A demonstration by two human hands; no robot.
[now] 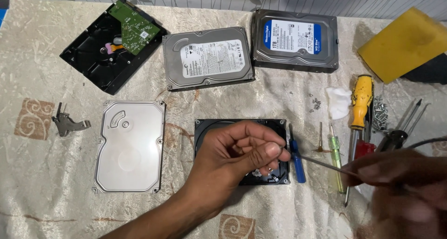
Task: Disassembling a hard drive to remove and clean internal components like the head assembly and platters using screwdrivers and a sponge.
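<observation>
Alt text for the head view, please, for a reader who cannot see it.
Over an opened hard drive on a patterned tablecloth, the left hand pinches the tip of a thin metal tool held by the blurred right hand. Around them lie a removed silver cover, three more drives and several screwdrivers.

The left hand (242, 150) is held with fingers curled and thumb pinched to forefinger; the blurred right hand (400, 174) is closed nearby.
</observation>
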